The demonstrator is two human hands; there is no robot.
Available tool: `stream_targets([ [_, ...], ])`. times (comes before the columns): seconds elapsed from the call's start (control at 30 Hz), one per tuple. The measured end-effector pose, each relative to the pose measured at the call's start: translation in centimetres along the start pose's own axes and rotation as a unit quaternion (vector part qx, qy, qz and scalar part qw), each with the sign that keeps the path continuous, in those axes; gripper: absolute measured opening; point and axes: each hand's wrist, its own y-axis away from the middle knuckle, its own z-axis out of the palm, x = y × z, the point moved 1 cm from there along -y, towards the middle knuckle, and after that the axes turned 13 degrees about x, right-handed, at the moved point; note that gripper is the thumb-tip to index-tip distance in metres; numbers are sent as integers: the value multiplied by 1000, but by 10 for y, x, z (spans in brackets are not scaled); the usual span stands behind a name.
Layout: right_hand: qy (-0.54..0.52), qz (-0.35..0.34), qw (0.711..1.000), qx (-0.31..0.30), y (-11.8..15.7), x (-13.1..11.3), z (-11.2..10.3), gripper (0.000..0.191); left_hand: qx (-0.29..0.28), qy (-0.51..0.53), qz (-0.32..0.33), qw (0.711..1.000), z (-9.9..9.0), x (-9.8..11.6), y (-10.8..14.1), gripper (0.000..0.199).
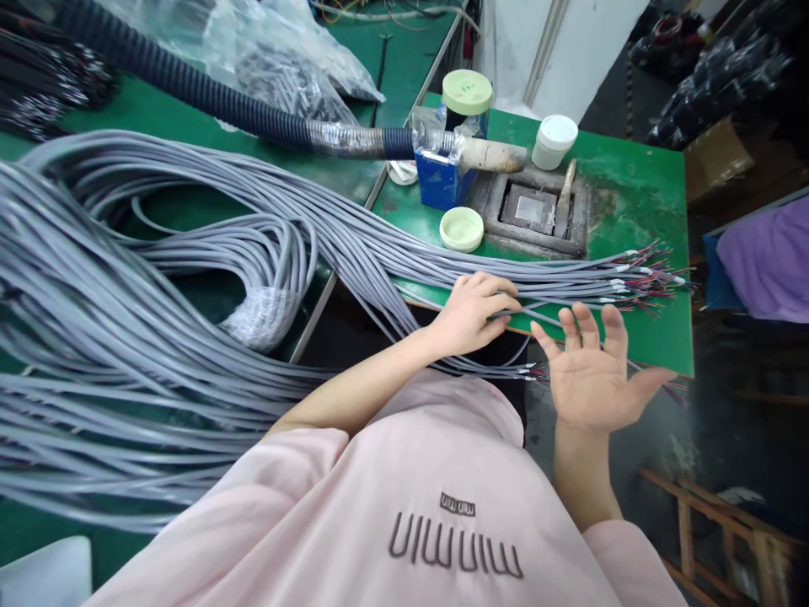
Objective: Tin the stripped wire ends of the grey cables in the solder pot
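Observation:
A thick bundle of grey cables (404, 240) runs across the green table, its stripped ends with thin red and dark wires (650, 278) lying near the right edge. My left hand (471, 312) rests at the near side of the bundle, fingers curled round a grey cable (537, 314) that comes out toward the right. My right hand (589, 371) is raised off the table's front edge, palm up and fingers spread, with nothing in it. Below the left hand, more cable ends (524, 371) hang past the edge.
Behind the bundle sits a square metal pot (534, 211) with a flat scraper (565, 202) in it. Around it are a white lidded jar (554, 142), a pale green lid (461, 228), a blue box (442, 179) and a ribbed hose (253, 114). Coiled cables (94, 287) cover the left.

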Motion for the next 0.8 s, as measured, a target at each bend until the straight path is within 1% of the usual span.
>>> stream_targets([
  [0.03, 1, 1, 1000, 2, 0, 1, 1, 61, 6, 42, -18, 999, 3, 2, -3, 17],
  [0.1, 6, 0, 1000, 2, 0, 3, 4, 59, -1, 153, -90, 984, 8, 6, -5, 17],
  [0.17, 14, -2, 1000, -1, 0, 4, 6, 59, -19, 249, -176, 952, 12, 9, -6, 20],
  [0.2, 18, -5, 1000, -3, 1, 4, 7, 59, -23, 279, -214, 936, 13, 10, -5, 22],
  [0.23, 22, -7, 1000, -4, 1, 4, 8, 59, -23, 299, -243, 922, 13, 12, -4, 24],
  [0.3, 31, -16, 999, -9, 2, 4, 10, 60, -19, 318, -275, 907, 13, 14, -3, 25],
  [0.37, 42, -29, 999, -18, 2, 4, 10, 61, -15, 312, -280, 908, 12, 14, -2, 24],
  [0.43, 57, -44, 997, -33, 3, 6, 9, 62, -20, 284, -259, 923, 10, 12, -2, 21],
  [0.47, 66, -51, 996, -43, 5, 7, 9, 62, -24, 259, -234, 937, 9, 11, -2, 20],
  [0.5, 77, -57, 994, -54, 6, 9, 9, 64, -30, 222, -197, 954, 8, 10, -2, 19],
  [0.57, 100, -64, 990, -78, 11, 13, 9, 69, -43, 112, -92, 988, 7, 10, -2, 17],
  [0.6, 114, -65, 987, -92, 15, 14, 9, 71, -50, 46, -37, 997, 6, 10, -2, 17],
  [0.67, 149, -68, 978, -126, 21, 12, 7, 75, -65, -72, 46, 994, 4, 10, -1, 17],
  [0.7, 179, -73, 970, -144, 22, 9, 5, 74, -69, -115, 66, 989, 3, 9, -1, 17],
  [0.73, 223, -89, 958, -156, 22, 5, 0, 70, -70, -146, 75, 984, 2, 8, 0, 17],
  [0.77, 280, -117, 939, -160, 20, 0, -6, 64, -67, -169, 75, 981, 1, 6, 1, 16],
  [0.8, 346, -155, 912, -154, 15, -6, -15, 57, -63, -186, 69, 978, 0, 3, 2, 16],
])
